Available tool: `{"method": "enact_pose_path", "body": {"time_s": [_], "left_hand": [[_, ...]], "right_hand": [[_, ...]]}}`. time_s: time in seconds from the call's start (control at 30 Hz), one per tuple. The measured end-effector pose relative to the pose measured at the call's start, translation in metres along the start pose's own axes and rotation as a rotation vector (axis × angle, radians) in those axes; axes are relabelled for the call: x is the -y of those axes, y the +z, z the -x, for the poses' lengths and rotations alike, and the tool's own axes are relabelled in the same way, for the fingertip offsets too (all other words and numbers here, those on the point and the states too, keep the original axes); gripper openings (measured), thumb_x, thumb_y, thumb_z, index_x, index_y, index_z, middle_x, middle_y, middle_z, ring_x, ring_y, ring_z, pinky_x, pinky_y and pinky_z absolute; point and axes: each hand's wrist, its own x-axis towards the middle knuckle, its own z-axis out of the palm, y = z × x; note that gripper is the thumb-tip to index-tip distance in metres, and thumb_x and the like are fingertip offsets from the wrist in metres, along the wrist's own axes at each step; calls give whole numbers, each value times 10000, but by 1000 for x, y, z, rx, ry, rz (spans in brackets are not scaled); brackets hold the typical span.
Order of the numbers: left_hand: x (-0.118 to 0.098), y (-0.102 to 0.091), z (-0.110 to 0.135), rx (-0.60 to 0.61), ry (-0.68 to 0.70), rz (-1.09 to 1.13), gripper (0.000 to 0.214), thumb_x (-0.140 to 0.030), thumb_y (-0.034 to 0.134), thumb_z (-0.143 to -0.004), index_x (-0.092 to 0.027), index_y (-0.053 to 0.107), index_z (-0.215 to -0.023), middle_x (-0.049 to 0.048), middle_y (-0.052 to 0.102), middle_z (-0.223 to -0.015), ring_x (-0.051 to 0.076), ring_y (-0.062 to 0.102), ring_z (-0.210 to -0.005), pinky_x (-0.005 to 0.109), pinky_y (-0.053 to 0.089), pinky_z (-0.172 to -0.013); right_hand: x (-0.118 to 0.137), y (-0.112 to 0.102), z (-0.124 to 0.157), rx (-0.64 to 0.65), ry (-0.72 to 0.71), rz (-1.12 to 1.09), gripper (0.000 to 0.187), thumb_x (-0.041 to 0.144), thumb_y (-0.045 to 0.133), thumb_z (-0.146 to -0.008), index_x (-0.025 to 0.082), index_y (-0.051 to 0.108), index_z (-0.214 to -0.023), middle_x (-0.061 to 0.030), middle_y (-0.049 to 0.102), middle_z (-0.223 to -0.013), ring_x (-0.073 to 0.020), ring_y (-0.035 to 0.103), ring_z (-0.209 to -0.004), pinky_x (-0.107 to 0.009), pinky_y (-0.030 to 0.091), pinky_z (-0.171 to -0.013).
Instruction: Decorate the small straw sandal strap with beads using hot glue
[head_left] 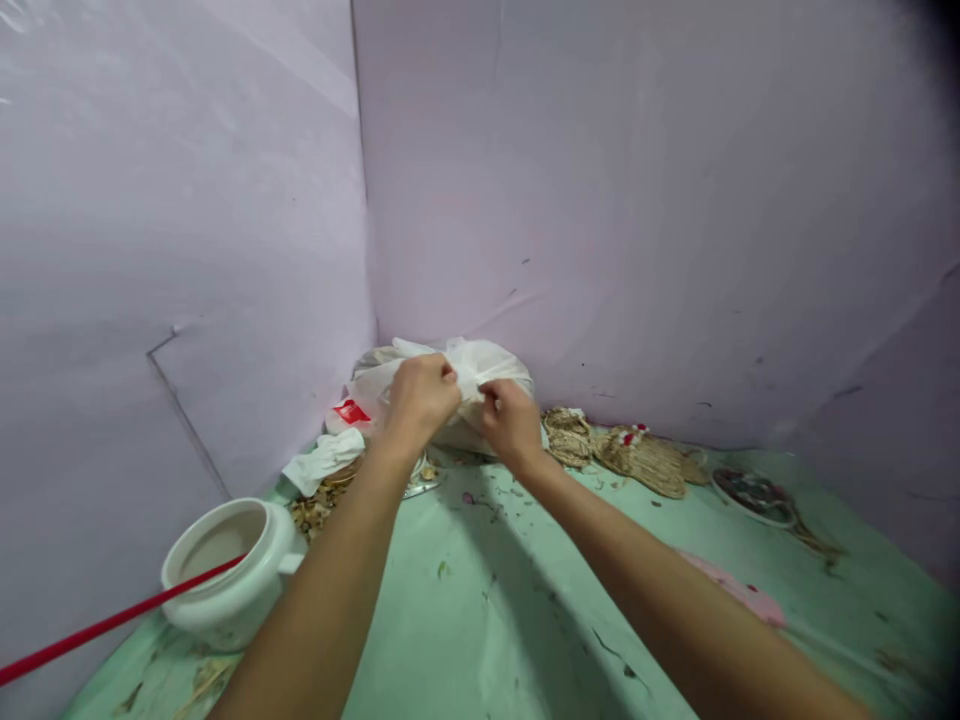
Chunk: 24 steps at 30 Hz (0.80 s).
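Observation:
Against the back corner sits a bulging white plastic bag [491, 358], its top gathered between my hands. My left hand [426, 392] is closed in a pinch on the bag's left side. From the right, my right hand [512, 415] pinches the same plastic, fingers curled toward me. A short gap separates the two hands. What lies inside the bag is hidden. A red printed patch [351, 411] shows at its lower left.
At left stands a white pot [232, 570] with a red stick [120, 617] reaching into it. Crumpled white tissue [325, 461] rests on dried plant bits [319, 510]. Woven straw pieces [641, 460] and a round dish [754, 495] line the right wall. Scraps litter the green surface [442, 620].

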Motion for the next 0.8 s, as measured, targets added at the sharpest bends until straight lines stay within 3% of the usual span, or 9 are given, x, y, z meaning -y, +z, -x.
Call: {"method": "enact_pose_path", "body": {"time_s": [0.1, 0.2, 0.4, 0.5, 0.63, 0.8], "left_hand": [[-18, 19, -21, 70, 121, 11, 239, -297, 507, -864, -152, 593, -1034, 64, 627, -1040, 181, 593, -926, 374, 475, -813], [-17, 34, -30, 98, 90, -59, 282, -310, 537, -851, -144, 562, -1077, 79, 591, -1084, 196, 589, -932, 399, 496, -791], [0, 29, -21, -87, -58, -169, 252, -247, 502, -849, -117, 587, -1048, 138, 574, -1110, 292, 479, -1105, 505, 365, -922], [-11, 22, -10, -186, -17, -158, 312, -170, 420, -839, -133, 567, -1113, 162, 535, -1177, 307, 392, -1190, 459, 300, -976], [-30, 29, -5, -149, 44, -149, 291, -179, 436, -834, -181, 568, -1093, 110, 558, -1131, 236, 525, -1039, 335, 420, -843], [-20, 38, -20, -22, -142, -208, 262, -311, 521, -856, -128, 571, -1037, 78, 605, -1019, 196, 590, -899, 383, 490, -766]], "right_hand": [[-23, -13, -29, -5, 10, -7, 279, 290, 518, -878, 172, 540, -1130, -77, 560, -1163, -207, 571, -988, -426, 478, -827], [-28, -16, -40, 57, -60, -25, 291, 295, 524, -875, 176, 536, -1140, -77, 558, -1169, -206, 573, -985, -422, 483, -821], [-26, -9, -50, 149, 25, -31, 272, 296, 521, -877, 175, 547, -1118, -74, 569, -1145, -196, 583, -954, -403, 494, -798], [-28, -9, -59, 159, 124, -53, 280, 297, 527, -874, 169, 542, -1123, -71, 576, -1127, -193, 592, -933, -393, 503, -776], [-28, -8, -64, 131, 199, -86, 273, 296, 522, -877, 175, 544, -1121, -72, 573, -1134, -191, 589, -938, -393, 501, -783], [-35, -14, -70, 41, 237, -138, 276, 296, 521, -877, 172, 542, -1123, -72, 576, -1126, -188, 593, -925, -388, 505, -772]]}}
